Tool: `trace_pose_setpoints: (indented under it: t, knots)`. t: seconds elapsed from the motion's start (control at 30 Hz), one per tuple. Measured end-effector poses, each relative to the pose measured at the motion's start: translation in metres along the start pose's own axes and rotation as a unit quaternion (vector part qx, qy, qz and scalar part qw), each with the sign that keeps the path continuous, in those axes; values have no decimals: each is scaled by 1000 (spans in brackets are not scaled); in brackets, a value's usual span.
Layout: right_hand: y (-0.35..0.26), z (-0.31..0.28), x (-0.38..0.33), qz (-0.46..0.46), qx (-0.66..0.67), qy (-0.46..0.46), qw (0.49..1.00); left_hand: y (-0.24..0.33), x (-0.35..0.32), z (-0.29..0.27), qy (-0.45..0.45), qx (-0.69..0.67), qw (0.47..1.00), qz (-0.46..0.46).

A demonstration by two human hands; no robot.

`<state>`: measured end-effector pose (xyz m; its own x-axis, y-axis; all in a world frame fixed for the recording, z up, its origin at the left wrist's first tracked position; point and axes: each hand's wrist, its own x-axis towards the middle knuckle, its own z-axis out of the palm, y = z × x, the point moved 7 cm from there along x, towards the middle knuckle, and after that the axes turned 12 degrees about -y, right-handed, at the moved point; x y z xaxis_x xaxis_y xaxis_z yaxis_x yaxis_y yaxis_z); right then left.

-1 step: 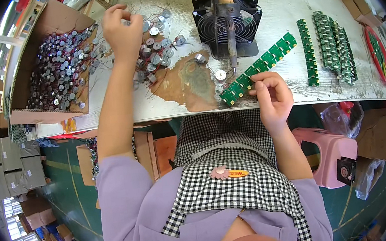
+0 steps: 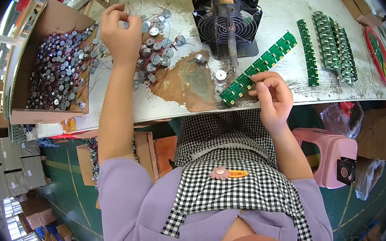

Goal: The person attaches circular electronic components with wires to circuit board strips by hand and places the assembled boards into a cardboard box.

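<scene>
My right hand [image 2: 274,100] has its fingertips on the lower edge of a long green circuit board strip [image 2: 266,61], which slants up to the right. By the strip's near end lie a small round motor [image 2: 220,74] and another motor [image 2: 200,58] with thin wires. Over at the left, my left hand [image 2: 121,36] is raised beside a loose pile of small silver motors [image 2: 154,54]. Its fingers are bent and closed; whatever they may hold is hidden. A soldering iron [image 2: 231,36] hangs upright, its tip just above the strip.
A cardboard box [image 2: 46,112] full of wired motors stands at the left. Behind the iron is a black fan [image 2: 250,18]. More green board strips [image 2: 307,52] lie at the right, with a red oval tray [image 2: 379,56] beyond. Below the table sits a pink stool [image 2: 323,154].
My left hand has shifted slightly to the left above the motors. The right hand and the circuit board strip look the same.
</scene>
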<state>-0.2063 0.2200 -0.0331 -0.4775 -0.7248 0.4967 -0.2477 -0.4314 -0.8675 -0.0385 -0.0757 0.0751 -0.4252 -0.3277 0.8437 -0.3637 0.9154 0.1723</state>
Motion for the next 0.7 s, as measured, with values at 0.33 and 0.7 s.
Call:
trace_pose_setpoints:
  t: [0.33,0.7]
  knots:
    - [-28,7,9,-143,-227,-71,961,143,-129,26,-370,-572,597,-423]
    - [-32,11,10,-141,-167,-87,972,159,-107,34,-322,-434,805,-245]
